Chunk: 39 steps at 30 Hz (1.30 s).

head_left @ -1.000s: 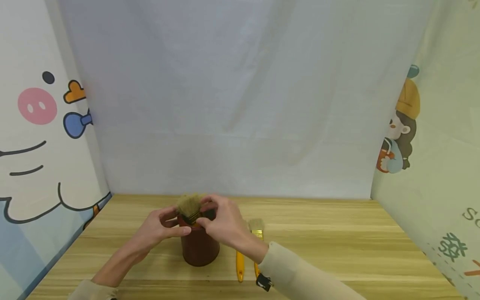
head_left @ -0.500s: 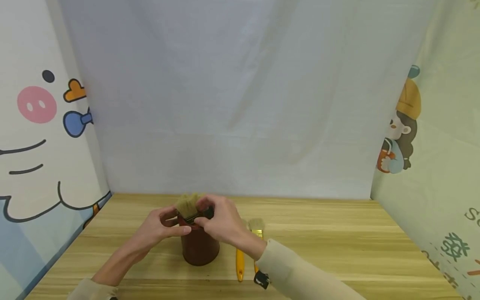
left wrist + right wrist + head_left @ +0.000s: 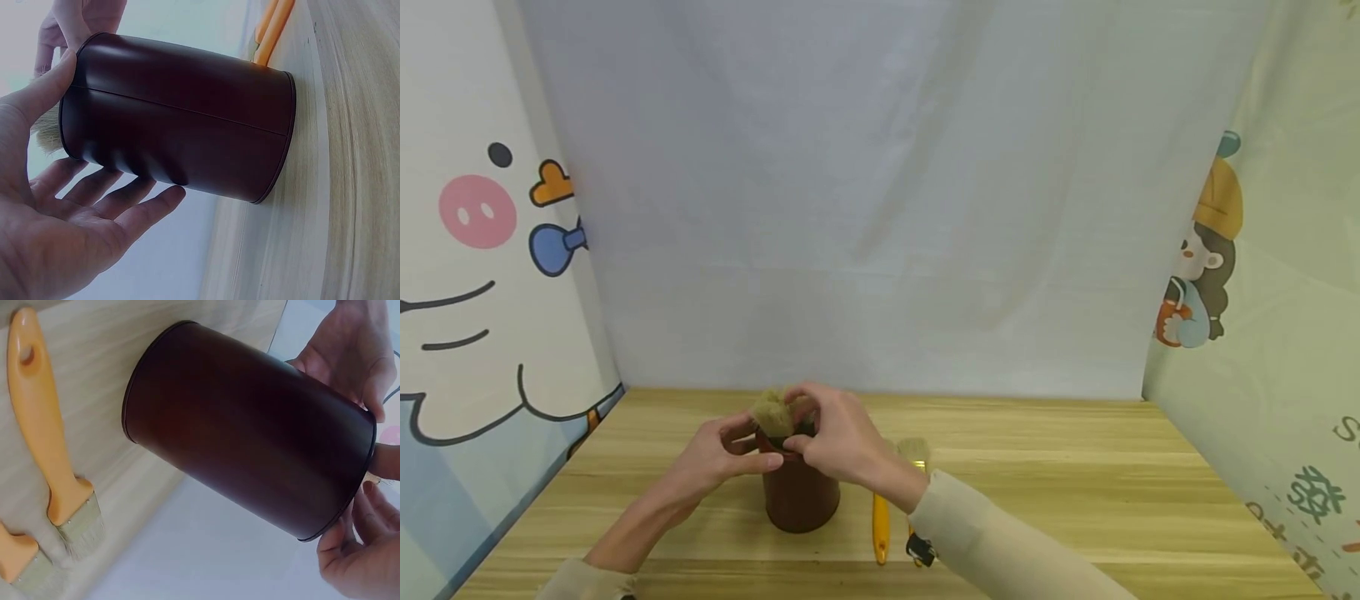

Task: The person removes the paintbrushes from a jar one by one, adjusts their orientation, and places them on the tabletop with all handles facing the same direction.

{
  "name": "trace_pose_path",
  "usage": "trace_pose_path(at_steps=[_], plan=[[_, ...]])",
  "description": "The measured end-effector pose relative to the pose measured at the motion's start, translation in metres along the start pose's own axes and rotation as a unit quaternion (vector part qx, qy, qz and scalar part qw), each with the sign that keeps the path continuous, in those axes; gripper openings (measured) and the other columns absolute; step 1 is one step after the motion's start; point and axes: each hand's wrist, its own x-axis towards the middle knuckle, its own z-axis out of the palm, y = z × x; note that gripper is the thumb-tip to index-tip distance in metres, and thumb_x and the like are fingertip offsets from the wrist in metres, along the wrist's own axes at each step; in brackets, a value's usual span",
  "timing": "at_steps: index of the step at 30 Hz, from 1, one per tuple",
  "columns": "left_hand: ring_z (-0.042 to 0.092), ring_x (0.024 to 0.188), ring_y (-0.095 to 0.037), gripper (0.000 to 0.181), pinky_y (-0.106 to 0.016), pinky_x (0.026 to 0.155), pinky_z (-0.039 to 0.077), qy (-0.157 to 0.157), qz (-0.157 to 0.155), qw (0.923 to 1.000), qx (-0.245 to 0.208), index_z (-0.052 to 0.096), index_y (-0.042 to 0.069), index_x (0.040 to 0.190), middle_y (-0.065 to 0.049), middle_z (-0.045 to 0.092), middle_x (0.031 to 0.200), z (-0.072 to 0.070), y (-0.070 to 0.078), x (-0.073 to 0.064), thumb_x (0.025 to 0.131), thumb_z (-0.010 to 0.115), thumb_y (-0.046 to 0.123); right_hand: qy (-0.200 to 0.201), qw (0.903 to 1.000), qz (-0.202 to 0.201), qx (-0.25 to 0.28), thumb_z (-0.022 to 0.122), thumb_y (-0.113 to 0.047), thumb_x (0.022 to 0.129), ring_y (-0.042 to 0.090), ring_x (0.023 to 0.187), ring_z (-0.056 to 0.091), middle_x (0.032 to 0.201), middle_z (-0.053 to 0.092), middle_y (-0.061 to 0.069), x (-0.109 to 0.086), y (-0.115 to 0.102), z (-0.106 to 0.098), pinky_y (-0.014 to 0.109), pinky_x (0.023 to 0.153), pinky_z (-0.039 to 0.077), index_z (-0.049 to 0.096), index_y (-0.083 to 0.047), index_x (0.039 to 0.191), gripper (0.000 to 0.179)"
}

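Observation:
A dark brown cylindrical cup (image 3: 801,498) stands upright on the table. My left hand (image 3: 715,457) holds its upper left side, thumb at the rim and fingers spread along the wall in the left wrist view. At the cup's mouth, my right hand (image 3: 844,440) pinches a paintbrush (image 3: 772,413) between thumb and fingers. Its pale bristles stick out above the rim, while the handle is hidden inside the cup. In the right wrist view the right hand (image 3: 369,556) has its fingers curled at the rim.
Two more paintbrushes lie right of the cup: a yellow-handled paintbrush (image 3: 881,529) and a second paintbrush (image 3: 913,451), partly hidden under the right forearm. A pale cloth backdrop (image 3: 880,250) rises behind the wooden table (image 3: 1075,483), with printed cloths at both sides.
My right hand has shifted slightly left over the cup's mouth, and the bristles have turned and tilted a little left. The left hand and the cup have stayed in place.

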Motion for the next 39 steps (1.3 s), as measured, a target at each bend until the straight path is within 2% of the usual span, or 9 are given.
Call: trace_pose_path(at_steps=[4, 8, 17, 23, 30, 39], plan=[[0.055, 0.137, -0.041, 0.07, -0.047, 0.104, 0.054, -0.004, 0.008, 1.0, 0.0, 0.048, 0.004, 0.157, -0.023, 0.046, 0.157, 0.0, 0.0, 0.0, 0.096, 0.079, 0.02, -0.011, 0.9994, -0.031, -0.011, 0.082, 0.0, 0.091, 0.002, 0.066, 0.059, 0.098, 0.075, -0.002, 0.003, 0.0, 0.0, 0.018, 0.061, 0.052, 0.066, -0.01, 0.136, 0.048], [0.054, 0.138, -0.042, 0.07, -0.048, 0.105, 0.054, -0.006, 0.012, 0.9999, 0.0, 0.048, 0.004, 0.157, -0.023, 0.046, 0.158, -0.001, 0.0, -0.001, 0.096, 0.079, 0.019, -0.011, 0.9981, -0.059, -0.018, 0.08, 0.003, 0.091, 0.0, 0.078, 0.067, 0.097, 0.076, 0.0, 0.005, 0.002, 0.001, 0.016, 0.068, 0.056, 0.065, -0.008, 0.137, 0.05], [0.047, 0.142, -0.048, 0.075, -0.05, 0.107, 0.052, -0.006, 0.009, 0.9999, 0.002, 0.044, 0.004, 0.16, -0.025, 0.04, 0.161, 0.0, 0.001, 0.0, 0.096, 0.079, 0.02, 0.003, 0.997, -0.077, 0.007, 0.077, 0.008, 0.092, 0.006, 0.087, 0.072, 0.102, 0.077, 0.008, 0.002, 0.007, -0.001, 0.015, 0.072, 0.057, 0.064, -0.009, 0.136, 0.049], [0.048, 0.142, -0.046, 0.075, -0.048, 0.106, 0.053, -0.004, 0.013, 0.9999, 0.002, 0.044, 0.003, 0.16, -0.025, 0.041, 0.161, 0.0, 0.0, 0.001, 0.096, 0.08, 0.02, 0.021, 0.9953, -0.093, 0.019, 0.076, 0.009, 0.093, 0.008, 0.089, 0.073, 0.107, 0.077, 0.013, 0.0, 0.005, -0.009, 0.016, 0.076, 0.058, 0.063, -0.006, 0.136, 0.048], [0.058, 0.134, -0.039, 0.074, -0.042, 0.099, 0.056, 0.007, 0.008, 0.9999, 0.007, 0.047, 0.003, 0.158, -0.024, 0.05, 0.153, 0.001, 0.001, 0.0, 0.095, 0.081, 0.02, 0.042, 0.9917, -0.12, 0.02, 0.076, 0.01, 0.092, 0.015, 0.088, 0.075, 0.107, 0.077, 0.014, 0.0, 0.001, -0.02, 0.018, 0.076, 0.059, 0.063, -0.006, 0.136, 0.048], [0.05, 0.14, -0.045, 0.076, -0.047, 0.104, 0.054, 0.006, 0.011, 0.9999, 0.01, 0.045, 0.004, 0.16, -0.025, 0.044, 0.159, 0.001, 0.001, 0.001, 0.095, 0.081, 0.02, 0.079, 0.986, -0.146, 0.016, 0.078, 0.01, 0.09, 0.018, 0.08, 0.076, 0.102, 0.078, 0.016, 0.003, -0.003, -0.036, 0.02, 0.069, 0.06, 0.065, -0.004, 0.134, 0.048]])
